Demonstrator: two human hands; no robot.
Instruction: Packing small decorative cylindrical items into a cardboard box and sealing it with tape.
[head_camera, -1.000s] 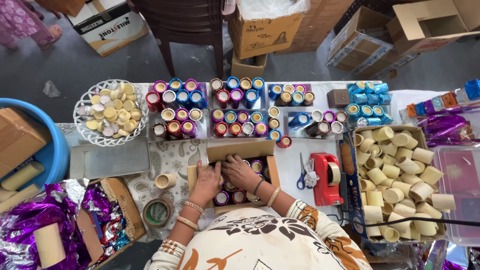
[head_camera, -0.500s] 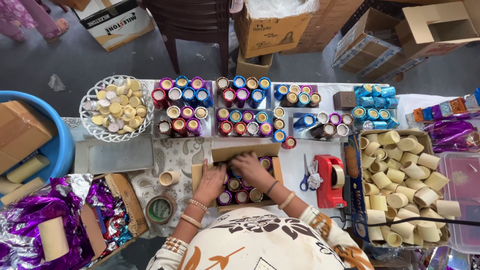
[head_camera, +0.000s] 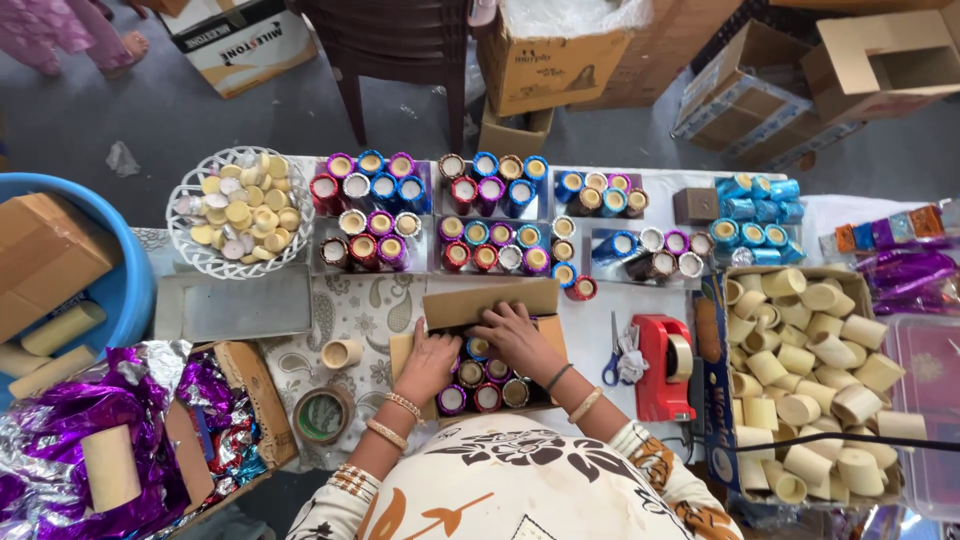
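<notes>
Brightness: bright, even daylight-like light across the whole frame; colours vivid.
Shadows: soft and short; a faint one under the chair (head_camera: 400, 60) at top centre.
Glare: bright sparkle on the purple foil (head_camera: 60, 420) at lower left and on the foil-wrapped tubes (head_camera: 490, 215) at centre; white blow-out on the plastic (head_camera: 575, 15) at upper centre.
Sharpness: centre crisp; no motion blur on the hands.
Edges: wide-angle bending, table lines bowing toward the left and right borders.
Focus: bottom edge, the patterned garment (head_camera: 520, 490), slightly soft.
</notes>
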